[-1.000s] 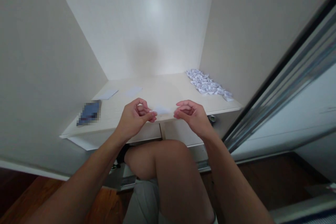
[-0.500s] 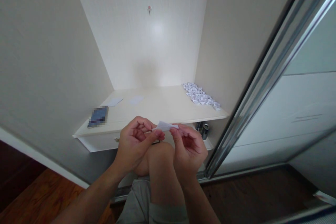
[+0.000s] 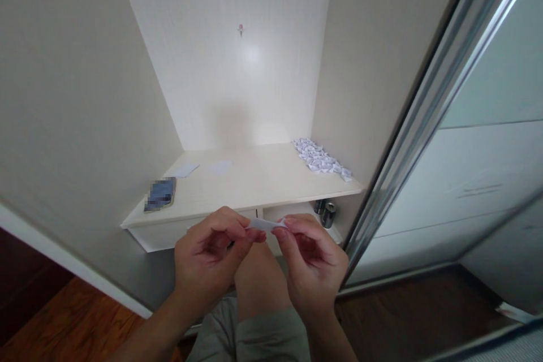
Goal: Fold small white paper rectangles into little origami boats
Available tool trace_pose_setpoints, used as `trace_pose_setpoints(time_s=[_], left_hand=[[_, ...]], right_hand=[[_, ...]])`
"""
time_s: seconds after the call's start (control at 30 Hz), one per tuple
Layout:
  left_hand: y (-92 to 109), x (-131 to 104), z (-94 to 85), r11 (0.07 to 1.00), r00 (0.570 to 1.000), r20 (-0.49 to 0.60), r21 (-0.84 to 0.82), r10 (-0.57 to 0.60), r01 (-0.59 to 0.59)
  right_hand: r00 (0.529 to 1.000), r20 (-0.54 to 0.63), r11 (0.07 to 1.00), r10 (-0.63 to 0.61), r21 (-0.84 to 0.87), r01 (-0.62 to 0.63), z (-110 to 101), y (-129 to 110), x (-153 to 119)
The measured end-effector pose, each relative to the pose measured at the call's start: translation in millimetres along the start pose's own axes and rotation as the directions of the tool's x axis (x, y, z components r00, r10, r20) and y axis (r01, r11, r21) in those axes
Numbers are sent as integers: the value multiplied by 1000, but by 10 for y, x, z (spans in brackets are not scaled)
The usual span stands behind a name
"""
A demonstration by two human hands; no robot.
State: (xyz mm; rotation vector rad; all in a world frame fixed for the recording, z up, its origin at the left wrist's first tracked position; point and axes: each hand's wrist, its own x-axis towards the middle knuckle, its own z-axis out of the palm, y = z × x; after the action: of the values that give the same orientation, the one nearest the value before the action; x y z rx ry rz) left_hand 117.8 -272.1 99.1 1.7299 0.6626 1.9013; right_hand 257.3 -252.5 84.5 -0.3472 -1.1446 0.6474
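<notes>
A small folded piece of white paper [image 3: 262, 224] is pinched between my two hands in front of the shelf's front edge. My left hand [image 3: 210, 257] holds its left end between thumb and fingertips. My right hand [image 3: 311, 263] holds its right end the same way. Both hands hover above my raised knee [image 3: 254, 277]. A pile of several small folded white paper pieces [image 3: 320, 159] lies at the back right of the cream shelf [image 3: 254, 181].
Two flat white paper sheets [image 3: 183, 170] [image 3: 220, 167] lie at the shelf's back left. A blurred dark blue object [image 3: 160, 194] rests near the left front corner. Two metal cans [image 3: 326, 214] stand under the shelf on the right. A sliding door frame [image 3: 424, 113] runs diagonally on the right.
My hands have drawn back from over the shelf toward me and come closer together, still holding the paper. The paper now looks narrower and flatter. The view has pulled back and tilted up.
</notes>
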Motion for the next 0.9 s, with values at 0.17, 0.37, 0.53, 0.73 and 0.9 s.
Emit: trace_pose_setpoints(time_s=[0.17,0.37,0.53,0.73,0.9], left_hand=[[53,-48,-78,998,997,-75,69,-6,11],[64,7,-75,990,977,-210,142,29,1],[-12,89,-118,984,960,-271,179,73,-24],[-140,105,-333,969,957,-290,240,22,50],[-290,89,-521,916,913,-399,393,87,84]], right_hand=[[986,46,986,162,37,-164,59,-13,21],[955,78,956,285,48,-289,206,48,49],[942,97,941,322,77,-329,350,149,66],[920,106,921,377,66,-384,522,376,31],[928,48,929,369,-26,-369,687,541,9]])
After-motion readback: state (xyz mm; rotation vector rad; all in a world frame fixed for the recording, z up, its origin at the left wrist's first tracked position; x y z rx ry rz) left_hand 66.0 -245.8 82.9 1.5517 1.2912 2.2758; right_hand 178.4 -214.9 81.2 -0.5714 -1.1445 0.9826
